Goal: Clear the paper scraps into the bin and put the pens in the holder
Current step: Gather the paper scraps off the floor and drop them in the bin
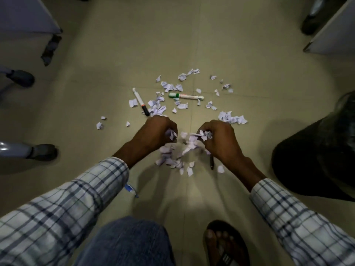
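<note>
No readable text anywhere; printing on the green-capped marker (186, 96) and the black-capped marker (140, 101) too blurred to read.

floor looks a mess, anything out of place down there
Yes. Torn paper scraps litter the tiled floor, with two markers among them: a black-capped one and a green-capped one. A dark pen lies under the right hand. Both hands are bunching scraps.

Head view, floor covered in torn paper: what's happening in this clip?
A person crouches over the tiled floor, left hand and right hand each closed on a bunch of paper scraps. More scraps, a green-capped marker and a black-capped marker lie beyond the hands. A black-lined bin stands to the right. No holder is in view.
</note>
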`<move>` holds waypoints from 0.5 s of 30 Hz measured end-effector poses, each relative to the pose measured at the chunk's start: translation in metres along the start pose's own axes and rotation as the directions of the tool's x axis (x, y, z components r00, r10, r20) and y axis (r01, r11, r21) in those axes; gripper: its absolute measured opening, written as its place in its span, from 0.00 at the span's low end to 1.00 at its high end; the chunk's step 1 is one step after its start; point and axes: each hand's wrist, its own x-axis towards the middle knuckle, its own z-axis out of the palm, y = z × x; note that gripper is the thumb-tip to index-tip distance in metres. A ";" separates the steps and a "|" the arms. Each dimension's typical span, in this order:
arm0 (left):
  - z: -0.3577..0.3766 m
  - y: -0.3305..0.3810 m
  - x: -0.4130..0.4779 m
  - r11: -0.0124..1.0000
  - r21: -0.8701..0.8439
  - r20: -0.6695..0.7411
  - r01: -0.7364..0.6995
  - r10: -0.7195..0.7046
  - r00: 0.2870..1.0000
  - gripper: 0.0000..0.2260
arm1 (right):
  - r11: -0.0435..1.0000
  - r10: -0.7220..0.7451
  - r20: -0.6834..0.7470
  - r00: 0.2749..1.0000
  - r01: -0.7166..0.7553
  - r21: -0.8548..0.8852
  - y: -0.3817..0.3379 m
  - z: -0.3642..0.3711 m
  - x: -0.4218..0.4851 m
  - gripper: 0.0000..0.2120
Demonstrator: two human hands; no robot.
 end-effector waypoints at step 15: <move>-0.102 0.268 0.095 0.859 0.038 -0.077 -0.511 0.512 0.855 0.09 | 0.956 0.222 -0.424 0.878 -0.281 -0.080 0.015 -0.296 -0.054 0.06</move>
